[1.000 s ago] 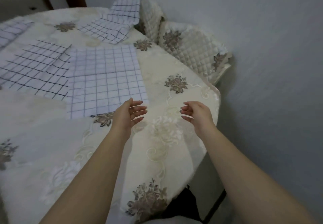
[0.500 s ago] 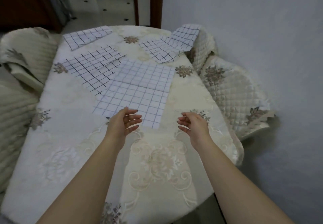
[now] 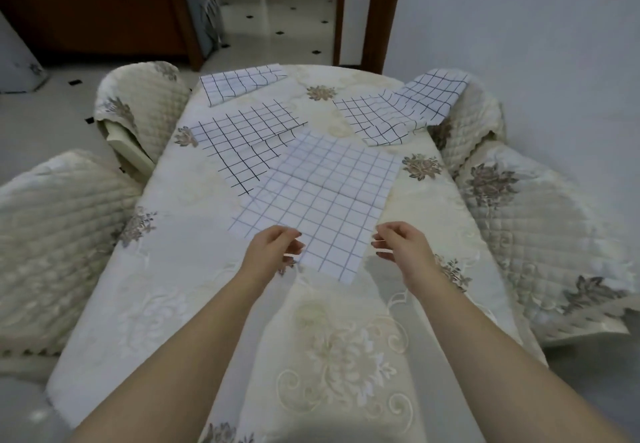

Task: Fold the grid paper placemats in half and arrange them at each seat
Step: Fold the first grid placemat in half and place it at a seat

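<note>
On floral tablecloth (image 3: 180, 269), blue-grid placemat (image 3: 322, 200) lies unfolded; left hand (image 3: 273, 252), right hand (image 3: 401, 245) relaxed, empty.

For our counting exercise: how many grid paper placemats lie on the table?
4: nearest placemat at centre, black-grid placemat partly under it, far-left placemat, far-right placemat draped onto a chair; others may be hidden.

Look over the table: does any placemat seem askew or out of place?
Yes. The far-right placemat droops rumpled over the table edge onto a chair, and the nearest placemat lies skewed, overlapping the black-grid placemat beside it.
</note>
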